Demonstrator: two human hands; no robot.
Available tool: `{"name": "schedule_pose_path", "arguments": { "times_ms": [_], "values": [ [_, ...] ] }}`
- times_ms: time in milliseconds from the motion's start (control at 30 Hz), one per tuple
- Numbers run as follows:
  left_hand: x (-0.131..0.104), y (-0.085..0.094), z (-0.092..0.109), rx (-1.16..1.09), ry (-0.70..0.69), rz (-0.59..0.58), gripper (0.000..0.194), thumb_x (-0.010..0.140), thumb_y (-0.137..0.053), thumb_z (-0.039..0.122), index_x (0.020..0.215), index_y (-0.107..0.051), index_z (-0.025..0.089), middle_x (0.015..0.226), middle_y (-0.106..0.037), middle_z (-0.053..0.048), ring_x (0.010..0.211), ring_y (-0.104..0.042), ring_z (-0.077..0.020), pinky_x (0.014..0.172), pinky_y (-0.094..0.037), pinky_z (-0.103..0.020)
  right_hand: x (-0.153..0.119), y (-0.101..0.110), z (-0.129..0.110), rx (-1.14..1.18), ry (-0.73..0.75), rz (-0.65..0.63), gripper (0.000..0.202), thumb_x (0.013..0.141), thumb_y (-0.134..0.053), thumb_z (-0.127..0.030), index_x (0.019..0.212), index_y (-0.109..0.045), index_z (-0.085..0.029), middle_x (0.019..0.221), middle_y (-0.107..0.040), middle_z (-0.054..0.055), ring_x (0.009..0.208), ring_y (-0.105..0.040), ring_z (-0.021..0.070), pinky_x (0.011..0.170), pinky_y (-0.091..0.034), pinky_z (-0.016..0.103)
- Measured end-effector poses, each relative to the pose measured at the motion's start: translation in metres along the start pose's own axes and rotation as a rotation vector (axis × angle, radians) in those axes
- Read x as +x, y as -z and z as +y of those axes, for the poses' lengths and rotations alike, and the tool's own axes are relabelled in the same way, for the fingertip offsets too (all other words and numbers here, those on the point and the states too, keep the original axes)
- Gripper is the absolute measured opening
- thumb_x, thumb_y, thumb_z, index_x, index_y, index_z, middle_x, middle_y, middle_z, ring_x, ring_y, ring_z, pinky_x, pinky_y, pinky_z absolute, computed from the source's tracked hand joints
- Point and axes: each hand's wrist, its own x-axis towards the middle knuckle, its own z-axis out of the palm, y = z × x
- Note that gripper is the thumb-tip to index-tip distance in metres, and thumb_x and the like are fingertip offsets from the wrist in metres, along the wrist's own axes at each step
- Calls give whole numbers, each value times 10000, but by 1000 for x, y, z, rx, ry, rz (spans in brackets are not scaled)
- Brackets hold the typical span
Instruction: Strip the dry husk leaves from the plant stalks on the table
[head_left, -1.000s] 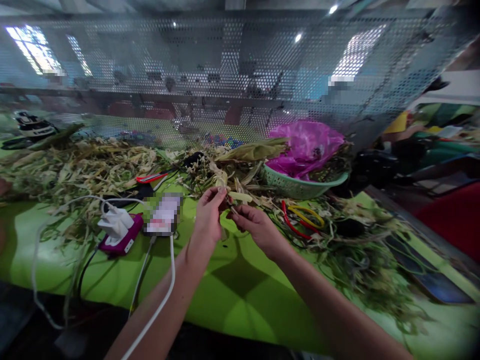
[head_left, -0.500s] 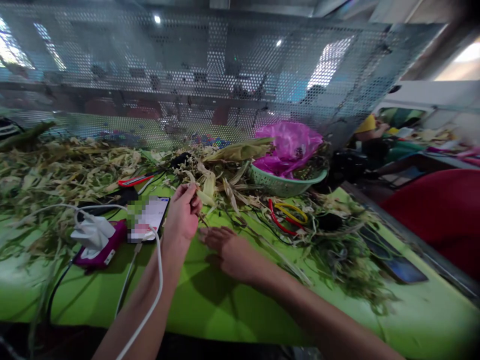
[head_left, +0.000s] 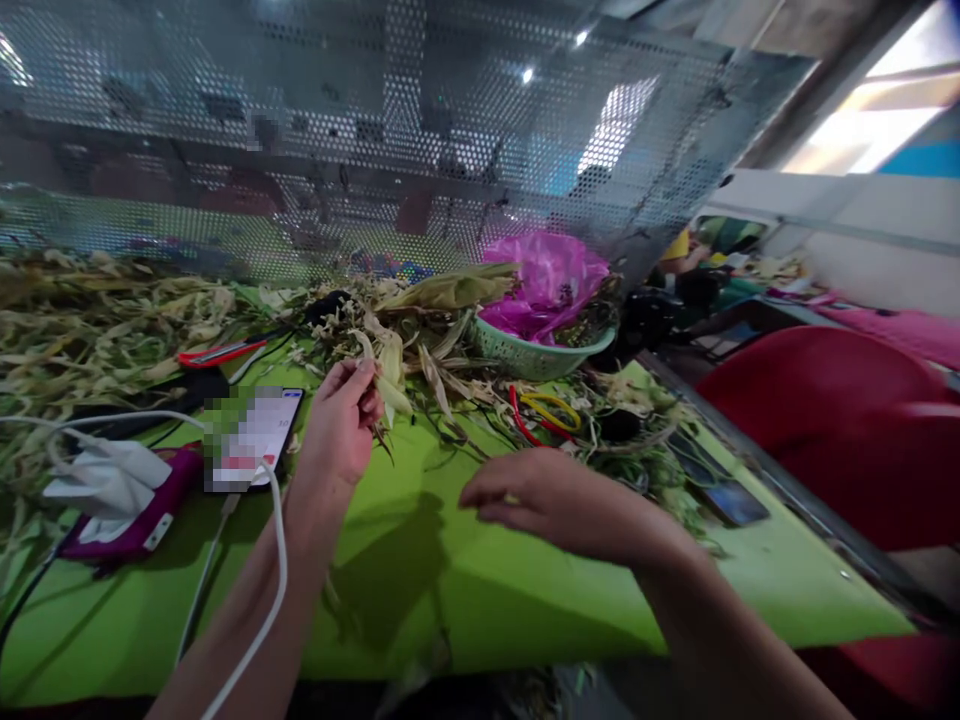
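Observation:
My left hand (head_left: 341, 420) is closed in a pinch above the green table. Thin brown ends of a dry plant stem (head_left: 385, 442) stick out below its fingers; the rest is hidden in the grip. Just behind it lies a pale corn husk (head_left: 391, 372), and I cannot tell whether the fingers touch it. To the right, my right hand (head_left: 532, 500) hovers palm down over the tabletop (head_left: 480, 610), its fingers loosely stretched and holding nothing. Blurred plant scraps (head_left: 431, 662) show at the front edge.
A lit phone (head_left: 262, 435) and white chargers on a purple power strip (head_left: 131, 515) are at left, with a cable crossing my left forearm. Dried husks (head_left: 112, 320) heap behind a red cutter (head_left: 221, 353). A green basket (head_left: 540, 358) holds a pink bag (head_left: 544, 280). Red chairs (head_left: 817, 430) stand right.
My right hand has come away from beside my left hand, moving right and lifting off the table. My left hand keeps its pinch. The view has shifted to the right.

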Motion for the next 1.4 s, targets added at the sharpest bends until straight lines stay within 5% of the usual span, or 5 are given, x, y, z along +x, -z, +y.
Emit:
{"name": "schedule_pose_path", "arguments": {
  "times_ms": [167,433,667,1233,1400],
  "values": [
    [-2,-3,-1,16,3,-41,230,635,-770,181,677,-545,161,648,-582,41,404,-359,-5,360,-242,-145,-11,3,58,-397,-373,341,157,845,-564,-249,783,-708,-237,754,-705,41,606,-588,167,510,-343,265],
    [-4,-2,-2,23,12,-84,220,631,-778,194,686,-567,163,597,-532,52,419,-382,-14,368,-254,-147,-7,-7,81,-297,-440,389,70,703,-590,-155,651,-608,-198,666,-647,19,553,-514,123,468,-266,236],
    [-4,-2,0,12,35,-124,240,619,-784,207,695,-561,162,626,-546,42,431,-376,-11,363,-253,-131,-16,20,53,555,-441,398,221,802,-607,-376,886,-553,-178,648,-631,-8,454,-459,79,421,-308,200],
    [-12,-4,2,53,187,-298,295,616,-813,262,764,-583,153,653,-563,45,447,-399,-6,382,-250,-119,-11,106,-81,259,103,876,167,825,-606,-220,943,-667,-322,692,-545,20,618,-513,204,573,-420,345],
    [-13,-2,4,54,205,-341,299,626,-812,296,772,-586,165,663,-585,46,448,-415,-8,396,-251,-129,1,102,-76,303,51,653,232,856,-589,-210,1082,-621,-254,712,-627,7,618,-557,167,567,-447,307]
  ]
}}
